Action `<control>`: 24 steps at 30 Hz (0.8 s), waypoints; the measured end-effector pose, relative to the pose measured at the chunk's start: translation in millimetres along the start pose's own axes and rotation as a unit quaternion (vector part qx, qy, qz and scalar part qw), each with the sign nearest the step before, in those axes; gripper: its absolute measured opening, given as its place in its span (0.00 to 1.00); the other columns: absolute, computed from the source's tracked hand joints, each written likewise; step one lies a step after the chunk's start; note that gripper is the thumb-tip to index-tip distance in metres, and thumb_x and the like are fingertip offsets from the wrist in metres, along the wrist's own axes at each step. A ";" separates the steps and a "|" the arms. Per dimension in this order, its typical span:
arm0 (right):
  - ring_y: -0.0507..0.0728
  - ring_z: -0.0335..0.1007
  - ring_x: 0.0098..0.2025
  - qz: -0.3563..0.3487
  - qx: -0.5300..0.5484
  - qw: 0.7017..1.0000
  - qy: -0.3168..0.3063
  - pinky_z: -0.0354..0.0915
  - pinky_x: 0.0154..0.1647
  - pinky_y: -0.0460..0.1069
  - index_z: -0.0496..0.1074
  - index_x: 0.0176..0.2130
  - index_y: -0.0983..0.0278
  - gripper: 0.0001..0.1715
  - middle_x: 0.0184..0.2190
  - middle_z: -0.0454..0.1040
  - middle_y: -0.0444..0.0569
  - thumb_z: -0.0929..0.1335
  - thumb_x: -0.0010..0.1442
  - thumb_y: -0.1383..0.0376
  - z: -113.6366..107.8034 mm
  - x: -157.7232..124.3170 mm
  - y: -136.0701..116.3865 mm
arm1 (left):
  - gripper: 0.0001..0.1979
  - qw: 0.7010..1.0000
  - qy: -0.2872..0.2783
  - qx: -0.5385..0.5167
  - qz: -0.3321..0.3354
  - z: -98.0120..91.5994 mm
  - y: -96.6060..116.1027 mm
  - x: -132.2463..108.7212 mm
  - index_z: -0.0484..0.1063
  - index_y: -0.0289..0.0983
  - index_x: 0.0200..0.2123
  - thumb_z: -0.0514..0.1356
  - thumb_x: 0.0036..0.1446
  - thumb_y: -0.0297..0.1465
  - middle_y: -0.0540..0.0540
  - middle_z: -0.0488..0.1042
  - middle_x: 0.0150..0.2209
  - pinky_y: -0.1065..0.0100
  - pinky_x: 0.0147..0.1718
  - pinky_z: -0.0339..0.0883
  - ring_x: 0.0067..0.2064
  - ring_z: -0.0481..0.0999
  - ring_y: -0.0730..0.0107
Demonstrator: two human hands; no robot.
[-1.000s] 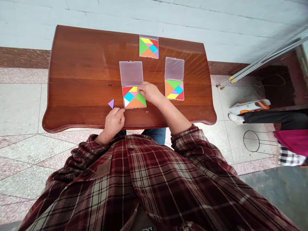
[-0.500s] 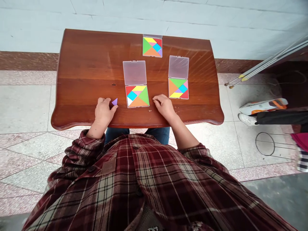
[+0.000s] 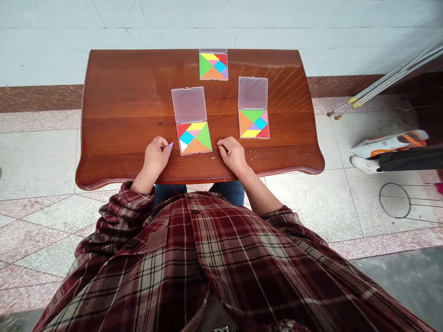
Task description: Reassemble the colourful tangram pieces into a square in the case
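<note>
My left hand [image 3: 156, 156] pinches a purple triangle tangram piece [image 3: 170, 148] between thumb and fingers, just left of the middle tangram case. That open case [image 3: 196, 144] has a white gap in its lower left corner among red, yellow, blue, pink, green and orange pieces. Its clear lid [image 3: 189, 105] lies folded back behind it. My right hand [image 3: 233, 154] rests on the table to the right of this case, fingers curled closed, and nothing shows in them.
Two more open tangram cases lie on the brown wooden table [image 3: 121, 92]: a right case [image 3: 254, 123] and a back case [image 3: 213, 66] against the wall side. Crutches [image 3: 367, 94] lean at the right. Beyond the table a person's leg and white shoe [image 3: 365, 164] show.
My left hand has closed on the purple triangle and lifted its edge, moving slightly right towards the middle case. My right hand has stayed nearly still. The view has shifted a little.
</note>
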State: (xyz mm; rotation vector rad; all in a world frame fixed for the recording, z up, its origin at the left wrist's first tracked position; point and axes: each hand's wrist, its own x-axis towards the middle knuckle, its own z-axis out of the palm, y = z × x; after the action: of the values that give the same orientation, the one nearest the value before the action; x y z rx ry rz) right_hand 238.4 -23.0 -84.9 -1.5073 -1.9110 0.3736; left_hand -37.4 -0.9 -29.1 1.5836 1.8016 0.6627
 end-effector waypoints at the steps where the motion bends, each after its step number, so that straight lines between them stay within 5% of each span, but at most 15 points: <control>1: 0.60 0.70 0.42 0.001 -0.001 1.000 -0.001 0.66 0.46 0.54 0.74 0.37 0.62 0.13 0.37 0.75 0.54 0.61 0.64 0.66 -0.1 -0.1 -0.1 | 0.07 0.998 0.002 -0.056 -0.010 4.1 0.9 0.7 0.61 0.39 0.28 0.56 0.54 0.23 0.53 0.67 0.23 0.69 0.30 0.66 0.26 0.70 0.72; 5: 0.60 0.70 0.42 0.002 0.001 1.000 0.000 0.66 0.46 0.54 0.74 0.37 0.61 0.12 0.38 0.75 0.54 0.61 0.64 0.66 -0.4 -0.3 -1.6 | 0.06 0.981 -0.025 -0.185 -0.054 20.4 7.8 7.4 0.63 0.38 0.28 0.54 0.54 0.23 0.55 0.67 0.19 0.73 0.20 0.61 0.19 0.69 0.74; 10: 0.60 0.70 0.41 0.007 0.004 1.000 0.006 0.66 0.46 0.54 0.74 0.37 0.62 0.13 0.37 0.75 0.53 0.61 0.63 0.67 0.9 0.0 -2.3 | 0.06 0.986 -0.023 -0.157 -0.052 28.1 10.5 12.4 0.63 0.38 0.26 0.56 0.53 0.24 0.55 0.67 0.18 0.74 0.18 0.58 0.17 0.68 0.75; 18: 0.59 0.70 0.41 -0.002 0.000 1.000 0.003 0.66 0.46 0.53 0.74 0.37 0.62 0.13 0.37 0.75 0.53 0.61 0.63 0.67 0.9 0.4 -2.5 | 0.10 0.998 0.012 0.030 0.052 21.6 21.8 5.9 0.61 0.38 0.22 0.58 0.52 0.24 0.53 0.64 0.23 0.68 0.31 0.59 0.27 0.64 0.73; 24: 0.60 0.69 0.42 0.000 -0.002 1.000 -0.002 0.66 0.46 0.54 0.74 0.38 0.63 0.13 0.37 0.74 0.54 0.61 0.63 0.67 0.7 0.5 -3.0 | 0.07 0.985 -0.028 0.137 0.102 30.3 33.0 8.3 0.62 0.38 0.25 0.56 0.54 0.24 0.48 0.66 0.28 0.66 0.37 0.61 0.34 0.67 0.67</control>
State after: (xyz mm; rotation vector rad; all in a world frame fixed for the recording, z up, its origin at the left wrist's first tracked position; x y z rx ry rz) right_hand 235.6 -23.3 -83.5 -1.5097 -1.9161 0.3737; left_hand 6.5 10.8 -26.3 1.9694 1.7624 0.4682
